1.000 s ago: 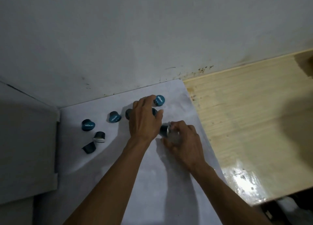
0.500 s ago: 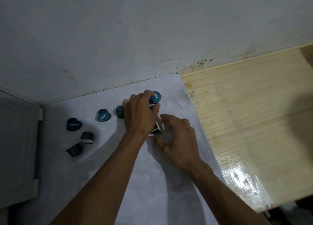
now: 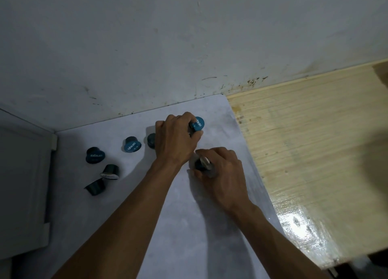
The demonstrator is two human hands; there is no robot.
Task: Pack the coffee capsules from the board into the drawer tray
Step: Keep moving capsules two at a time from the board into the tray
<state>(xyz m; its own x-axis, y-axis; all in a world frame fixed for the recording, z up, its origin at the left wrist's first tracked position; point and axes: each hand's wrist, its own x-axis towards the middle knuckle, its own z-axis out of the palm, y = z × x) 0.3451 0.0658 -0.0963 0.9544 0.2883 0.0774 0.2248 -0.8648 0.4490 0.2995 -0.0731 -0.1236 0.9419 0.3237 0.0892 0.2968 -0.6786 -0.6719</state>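
Note:
Dark teal coffee capsules lie scattered on a pale grey board. My left hand pinches one blue-topped capsule near the board's far right corner. My right hand curls round another capsule just in front of it. Loose capsules lie to the left: one half hidden behind my left hand, an upright one, another upright, and two tipped on their sides. No drawer tray shows in view.
A white wall rises right behind the board. A light wooden tabletop runs along the board's right side, glossy near its front edge. A grey panel stands at the left edge of the board.
My left hand has closed its fingers on the blue-topped capsule at the far right. My right hand has curled tighter round its capsule. The camera has shifted slightly.

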